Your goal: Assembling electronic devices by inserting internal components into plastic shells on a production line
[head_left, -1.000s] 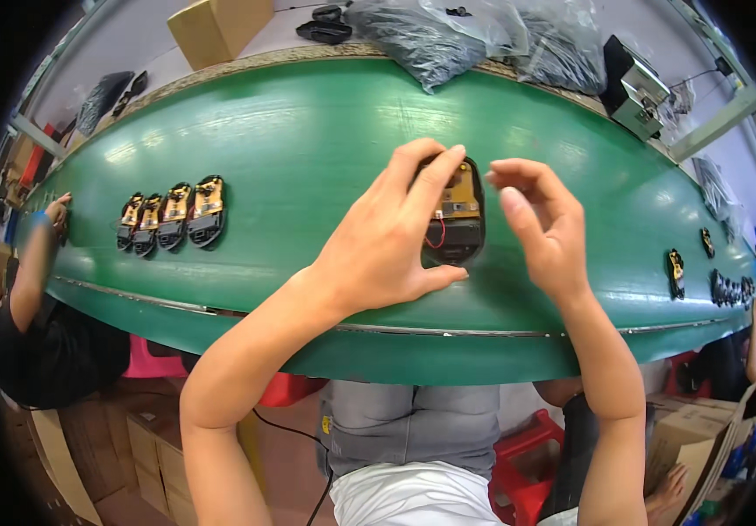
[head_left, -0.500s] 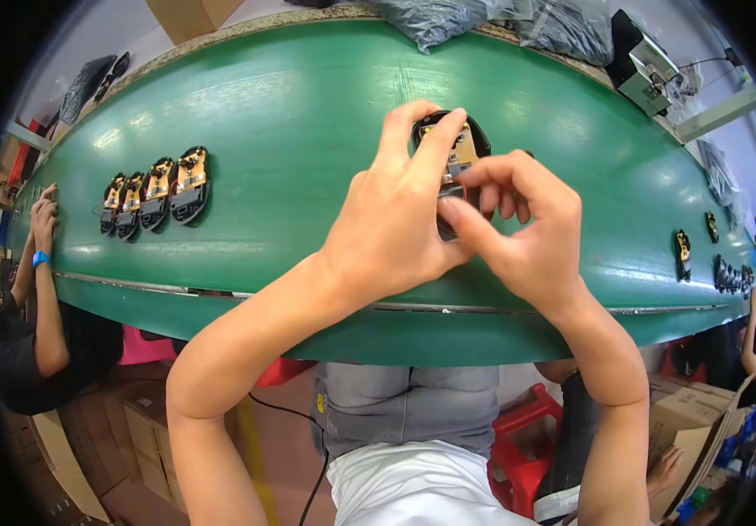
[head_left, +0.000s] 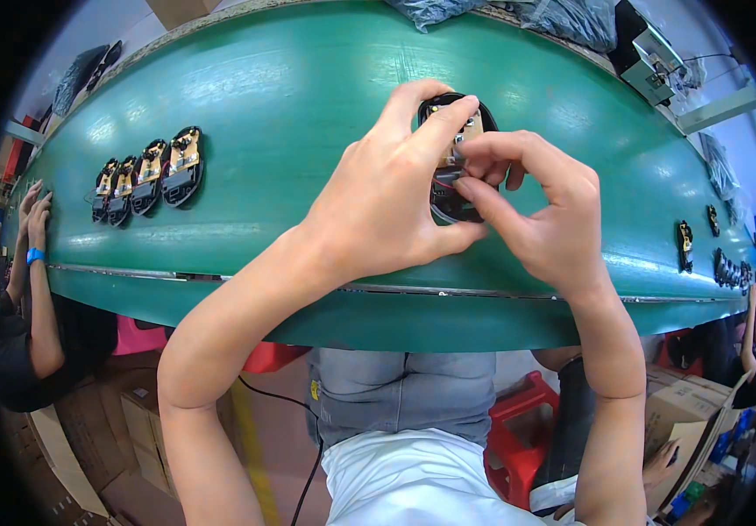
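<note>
An opened computer mouse point(head_left: 473, 128), a black oval shell with a tan circuit board inside, lies on the green table in front of me. My left hand point(head_left: 386, 188) is closed around its left side, fingers at the far end and thumb across the near end. Over the right side of the mouse, my right hand point(head_left: 549, 197) is curled, with thumb and forefinger at the middle of the shell. A bit of red, perhaps a thin wire, shows by the thumb tip. Whatever those fingertips pinch is too small and too covered to make out.
Several similar opened mice point(head_left: 183, 168) stand in a row at the left; more mice point(head_left: 685, 245) lie far right. Co-workers' hands point(head_left: 38, 210) rest at the left table end. Plastic bags point(head_left: 562, 22) and a metal box point(head_left: 645, 66) line the back edge.
My right hand's thumb and forefinger have shifted slightly over the middle of the mouse, and its near end shows more. My left hand keeps its hold. The whole view has tilted a little.
</note>
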Action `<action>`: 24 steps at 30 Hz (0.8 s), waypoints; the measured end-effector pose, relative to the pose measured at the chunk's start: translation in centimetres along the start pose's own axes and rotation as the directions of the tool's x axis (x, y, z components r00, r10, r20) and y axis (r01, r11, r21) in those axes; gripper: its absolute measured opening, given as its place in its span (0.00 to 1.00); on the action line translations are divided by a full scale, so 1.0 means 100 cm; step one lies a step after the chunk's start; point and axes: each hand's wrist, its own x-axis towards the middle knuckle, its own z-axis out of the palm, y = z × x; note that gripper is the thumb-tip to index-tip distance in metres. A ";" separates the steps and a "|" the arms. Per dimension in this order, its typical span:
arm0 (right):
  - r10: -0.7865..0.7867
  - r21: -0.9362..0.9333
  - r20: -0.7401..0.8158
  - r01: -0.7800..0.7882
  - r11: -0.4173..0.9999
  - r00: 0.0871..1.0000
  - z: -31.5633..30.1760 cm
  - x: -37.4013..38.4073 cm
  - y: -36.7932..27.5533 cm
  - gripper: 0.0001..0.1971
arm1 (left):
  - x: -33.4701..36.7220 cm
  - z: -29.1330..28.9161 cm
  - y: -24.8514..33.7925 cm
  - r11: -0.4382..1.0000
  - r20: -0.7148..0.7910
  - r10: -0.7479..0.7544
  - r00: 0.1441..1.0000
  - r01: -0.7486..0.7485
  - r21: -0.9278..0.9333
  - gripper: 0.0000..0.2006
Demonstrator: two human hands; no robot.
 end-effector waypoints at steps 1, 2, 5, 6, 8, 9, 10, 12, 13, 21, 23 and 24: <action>-0.030 0.003 0.017 0.030 1.000 0.999 -0.003 0.001 0.002 0.11 | 0.000 -0.002 -0.001 0.999 0.011 0.041 0.999 -0.041 0.000 0.41; -0.061 0.007 0.034 0.061 0.998 0.998 -0.004 0.001 0.003 0.11 | 0.000 -0.003 -0.002 0.999 0.010 0.039 0.999 -0.039 -0.001 0.41; -0.110 0.024 0.044 0.109 0.994 0.993 -0.006 0.002 0.003 0.11 | 0.000 -0.010 -0.001 0.998 0.083 0.054 0.995 -0.052 -0.029 0.42; -0.110 0.026 0.046 0.109 0.994 0.993 -0.006 0.002 0.003 0.11 | 0.000 -0.013 0.001 0.999 0.115 0.044 0.992 -0.041 -0.030 0.42; -0.153 -0.006 0.084 0.154 0.988 0.985 -0.007 0.004 0.004 0.12 | -0.002 -0.018 0.000 0.999 0.145 0.031 0.989 -0.027 -0.029 0.42; -0.153 -0.006 0.087 0.154 0.988 0.984 -0.009 0.004 0.004 0.12 | -0.002 -0.019 -0.001 0.999 0.162 0.053 0.985 -0.053 -0.010 0.42; -0.184 -0.013 0.104 0.186 0.982 0.977 -0.010 0.004 0.004 0.12 | -0.003 -0.021 -0.002 0.997 0.179 0.075 0.981 -0.078 0.010 0.42; -0.217 -0.017 0.121 0.221 0.975 0.969 -0.008 0.006 0.005 0.12 | -0.002 -0.027 -0.001 0.998 0.209 0.061 0.976 -0.066 0.021 0.42; -0.213 -0.010 0.133 0.216 0.976 0.968 -0.006 0.006 0.006 0.11 | -0.003 -0.030 -0.001 0.998 0.241 0.047 0.969 -0.057 0.032 0.42; -0.330 -0.112 0.136 0.346 0.932 0.934 0.024 0.029 0.002 0.09 | -0.004 -0.056 -0.025 0.999 0.302 0.000 0.953 -0.016 0.051 0.42; -0.356 -0.141 0.148 0.376 0.916 0.923 0.036 0.026 0.008 0.08 | -0.011 -0.054 -0.032 0.995 0.252 0.005 0.968 -0.030 0.094 0.42; -0.358 -0.129 0.171 0.381 0.916 0.918 0.043 0.022 0.011 0.07 | -0.019 -0.052 -0.033 0.992 0.232 -0.035 0.972 0.005 0.129 0.42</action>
